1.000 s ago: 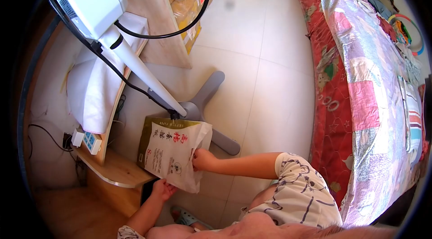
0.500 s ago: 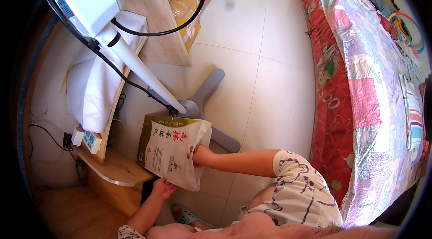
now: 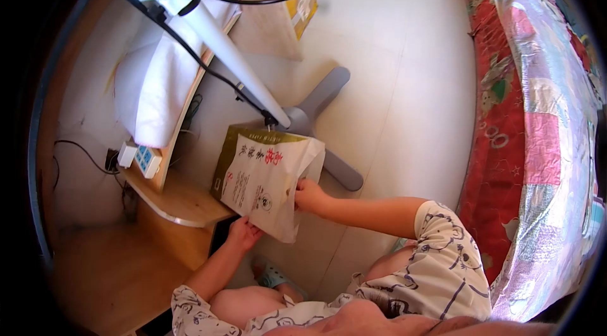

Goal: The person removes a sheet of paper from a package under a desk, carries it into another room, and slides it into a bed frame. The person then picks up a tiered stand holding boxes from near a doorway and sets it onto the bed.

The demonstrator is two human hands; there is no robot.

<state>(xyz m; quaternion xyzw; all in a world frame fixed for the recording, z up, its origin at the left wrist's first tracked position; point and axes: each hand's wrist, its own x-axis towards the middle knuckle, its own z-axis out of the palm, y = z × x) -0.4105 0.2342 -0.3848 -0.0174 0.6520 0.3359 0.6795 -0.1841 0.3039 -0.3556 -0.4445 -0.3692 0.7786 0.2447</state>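
Between my two hands is a sketch paper packet [image 3: 256, 178], white with red and black print and an olive-green band along its far and left edges. It is tilted, and its right end looks loose and open. My left hand [image 3: 245, 233] is closed on the near edge, with the thumb side showing. At the right end my right hand [image 3: 310, 197] is closed on the packet's edge, its fingertips partly hidden by the paper. Whether the right fingers also hold a sheet inside, I cannot tell.
Just beyond the packet stands a white pole [image 3: 237, 61] on a grey splayed base [image 3: 325, 89], with black cables. A wooden desk shelf [image 3: 180, 200] with a power strip [image 3: 148, 161] is at the left. A bed [image 3: 506, 146] runs along the right.
My view has shifted, so the packet, hands and furniture appear farther right and higher. Both hands stay at the same places on the packet, the right one still at its open end.
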